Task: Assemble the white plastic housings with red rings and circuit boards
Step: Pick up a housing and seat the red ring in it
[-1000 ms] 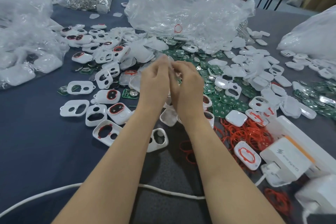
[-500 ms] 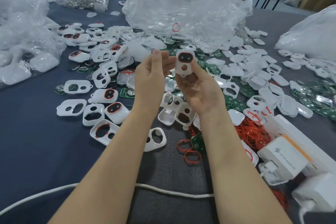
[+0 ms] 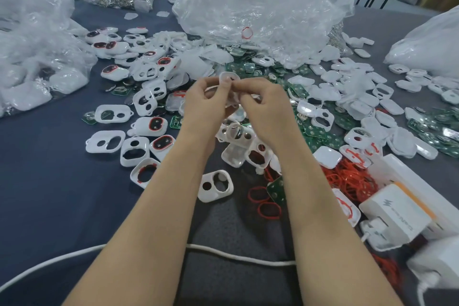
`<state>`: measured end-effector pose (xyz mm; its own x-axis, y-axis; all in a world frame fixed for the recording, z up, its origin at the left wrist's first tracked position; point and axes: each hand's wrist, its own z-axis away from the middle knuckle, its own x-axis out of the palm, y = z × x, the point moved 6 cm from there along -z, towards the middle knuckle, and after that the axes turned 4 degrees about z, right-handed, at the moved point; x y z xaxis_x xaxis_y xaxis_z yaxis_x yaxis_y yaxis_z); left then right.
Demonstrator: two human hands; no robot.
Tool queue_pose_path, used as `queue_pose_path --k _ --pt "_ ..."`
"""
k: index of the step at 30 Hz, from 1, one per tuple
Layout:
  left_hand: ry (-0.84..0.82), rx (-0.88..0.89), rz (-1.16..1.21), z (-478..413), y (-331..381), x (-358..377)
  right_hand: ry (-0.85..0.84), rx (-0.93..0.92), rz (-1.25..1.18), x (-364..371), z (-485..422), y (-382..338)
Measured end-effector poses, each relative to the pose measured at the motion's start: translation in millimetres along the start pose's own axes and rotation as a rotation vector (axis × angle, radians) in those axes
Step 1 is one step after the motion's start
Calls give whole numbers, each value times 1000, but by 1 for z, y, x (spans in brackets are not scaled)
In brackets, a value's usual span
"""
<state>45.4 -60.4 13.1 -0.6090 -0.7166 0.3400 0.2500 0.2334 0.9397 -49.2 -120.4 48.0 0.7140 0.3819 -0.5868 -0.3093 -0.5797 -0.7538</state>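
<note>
Dark blue cloth covers the worktop [image 3: 49, 206], which fills nearly the whole frame.

Fingers [image 3: 224, 87] of the left hand [image 3: 206, 104] and those of the right hand [image 3: 265, 107] are curled narrow and meet at centre frame. Both pinch one white housing [image 3: 229, 77], held up off the cloth. Only its upper edge shows above the fingertips. The rest is covered by the hands, so I cannot tell what sits inside it.

- Just below the hands: a heap of loose housings [image 3: 248, 136], some open side up.
- Left of centre: fitted housings [image 3: 156, 124] with red rims around dark openings, lying among bare ones.
- Just beside the left forearm: a two-hole frame [image 3: 215, 185], flat on the cloth.
- Right of centre: green circuit boards [image 3: 315, 131], scattered among white lids.
- Lower right: a tangle of red rings [image 3: 347, 179]. Two more lie beside the right forearm.
- Lower right corner: a white charger box [image 3: 395, 208].
- Bottom of frame: a white cable [image 3: 236, 254], running under both forearms.
- Top centre: a crumpled clear plastic bag [image 3: 260, 7].
</note>
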Motion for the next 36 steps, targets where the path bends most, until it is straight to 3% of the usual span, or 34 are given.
queue_pose_path --k 4,8,12,18,20,25,30,36 --pt "229 74 -109 -10 15 -31 -38 96 -265 -12 4 4" --pt "430 205 -57 -12 34 -62 -228 -45 164 16 9 -12" --pt "471 211 45 -11 34 -68 -310 -203 622 60 17 -19" --pt "404 139 179 -13 24 -57 -218 -240 675 72 18 -16" --pt "369 108 159 -13 21 -52 -128 -244 588 63 17 -19" --pt "169 90 11 -7 11 -26 154 82 -239 3 6 -4" --pt "30 94 -17 -1 5 -6 172 105 -156 0 8 4" --pt "-17 57 54 3 4 0 191 116 -93 5 4 13"
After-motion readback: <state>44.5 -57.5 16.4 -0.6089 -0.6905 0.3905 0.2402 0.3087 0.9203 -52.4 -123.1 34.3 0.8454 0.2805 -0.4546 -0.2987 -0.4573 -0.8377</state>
